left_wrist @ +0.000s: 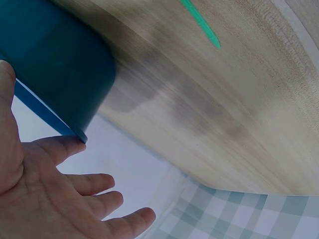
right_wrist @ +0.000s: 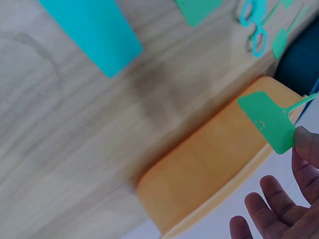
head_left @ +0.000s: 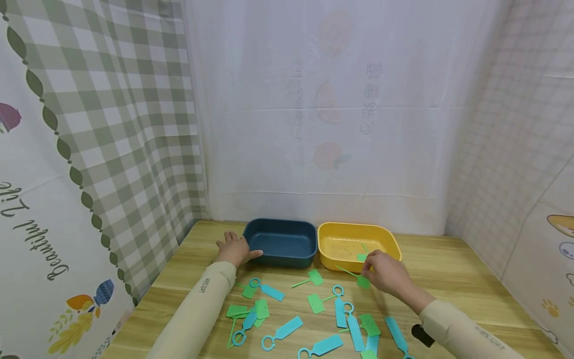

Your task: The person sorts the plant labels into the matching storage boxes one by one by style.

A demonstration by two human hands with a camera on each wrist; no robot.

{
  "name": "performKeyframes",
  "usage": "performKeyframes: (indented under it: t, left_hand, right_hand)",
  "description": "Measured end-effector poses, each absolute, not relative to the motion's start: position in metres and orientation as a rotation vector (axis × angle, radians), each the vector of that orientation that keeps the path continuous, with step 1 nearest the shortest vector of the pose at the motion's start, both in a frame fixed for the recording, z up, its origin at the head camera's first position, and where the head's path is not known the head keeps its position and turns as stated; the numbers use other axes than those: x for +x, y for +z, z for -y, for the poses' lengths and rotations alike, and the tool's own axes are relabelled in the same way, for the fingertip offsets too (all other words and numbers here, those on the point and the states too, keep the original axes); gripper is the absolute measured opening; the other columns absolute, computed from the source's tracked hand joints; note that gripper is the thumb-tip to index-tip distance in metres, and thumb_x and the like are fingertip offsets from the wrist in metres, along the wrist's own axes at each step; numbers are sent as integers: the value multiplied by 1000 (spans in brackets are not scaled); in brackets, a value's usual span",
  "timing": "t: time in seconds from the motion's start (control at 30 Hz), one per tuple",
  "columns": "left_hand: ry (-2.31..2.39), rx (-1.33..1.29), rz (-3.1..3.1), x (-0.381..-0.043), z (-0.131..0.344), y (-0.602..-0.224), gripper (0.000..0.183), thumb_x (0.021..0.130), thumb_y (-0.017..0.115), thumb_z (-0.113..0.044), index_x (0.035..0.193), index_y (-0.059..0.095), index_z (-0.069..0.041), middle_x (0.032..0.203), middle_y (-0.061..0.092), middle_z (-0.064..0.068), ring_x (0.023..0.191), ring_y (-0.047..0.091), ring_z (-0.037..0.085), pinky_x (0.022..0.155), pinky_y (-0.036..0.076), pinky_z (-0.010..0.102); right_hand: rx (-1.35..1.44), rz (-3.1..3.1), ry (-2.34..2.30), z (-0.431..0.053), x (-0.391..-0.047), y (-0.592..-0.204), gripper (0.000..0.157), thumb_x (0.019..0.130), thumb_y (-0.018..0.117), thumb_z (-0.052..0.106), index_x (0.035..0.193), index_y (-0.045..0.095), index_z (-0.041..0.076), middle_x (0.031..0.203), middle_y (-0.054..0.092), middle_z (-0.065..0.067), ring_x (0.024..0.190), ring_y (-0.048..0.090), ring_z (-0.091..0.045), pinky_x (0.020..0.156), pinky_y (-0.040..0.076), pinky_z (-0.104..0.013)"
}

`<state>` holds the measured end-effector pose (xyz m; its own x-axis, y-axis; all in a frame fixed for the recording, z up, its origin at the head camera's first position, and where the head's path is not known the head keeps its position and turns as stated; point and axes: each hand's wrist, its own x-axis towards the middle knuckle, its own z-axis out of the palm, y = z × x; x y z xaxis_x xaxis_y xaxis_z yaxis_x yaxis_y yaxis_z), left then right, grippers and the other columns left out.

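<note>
My left hand (head_left: 235,250) rests at the left end of a dark blue plastic bin (head_left: 282,261), its fingers spread. In the left wrist view the thumb and index fingertip touch the bin's rim (left_wrist: 82,138). My right hand (head_left: 387,271) pinches a green plastic tag (right_wrist: 266,122) with a thin tail between thumb and forefinger; the other fingers are apart. It is held at the front of a yellow bin (head_left: 331,258), overlapping that bin's wall in the right wrist view. Another green tag (head_left: 361,257) lies inside the yellow bin.
Several green tags (head_left: 316,277) and blue ring-ended tags (head_left: 289,327) lie scattered over the wooden table (head_left: 444,279), some overlapping. A small black object (head_left: 422,335) is by the right forearm. Curtains (head_left: 332,164) hang behind and at both sides.
</note>
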<state>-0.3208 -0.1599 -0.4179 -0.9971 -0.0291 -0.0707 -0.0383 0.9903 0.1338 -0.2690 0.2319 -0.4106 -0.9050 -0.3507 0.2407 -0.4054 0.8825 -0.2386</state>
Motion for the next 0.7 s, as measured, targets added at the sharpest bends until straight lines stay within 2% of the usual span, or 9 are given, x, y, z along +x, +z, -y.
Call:
performKeyframes:
  t: [0.37, 0.57, 0.7]
  left_hand:
    - [209, -52, -3063, -320, 160, -417, 88, 93, 56, -62, 142, 46, 10, 149, 25, 42, 141, 18, 55, 105, 24, 73]
    - [193, -44, -3072, -322, 160, -420, 88, 93, 56, -63, 141, 47, 10, 148, 27, 42, 140, 19, 56, 104, 25, 73]
    - [195, -39, -3073, -322, 159, -420, 88, 93, 56, -63, 140, 48, 10, 147, 28, 42, 140, 20, 56, 103, 25, 74]
  right_hand:
    - [529, 2857, 437, -222, -281, -391, 11, 86, 75, 13, 77, 69, 15, 112, 65, -18, 93, 64, -33, 60, 50, -40]
    - [483, 2867, 481, -220, -292, -384, 10, 89, 73, 15, 80, 70, 12, 108, 64, -18, 80, 61, -26, 60, 50, -41]
    - [426, 2890, 508, -223, -299, -381, 9, 90, 71, 15, 82, 73, 11, 104, 66, -15, 73, 57, -21, 55, 48, -39]
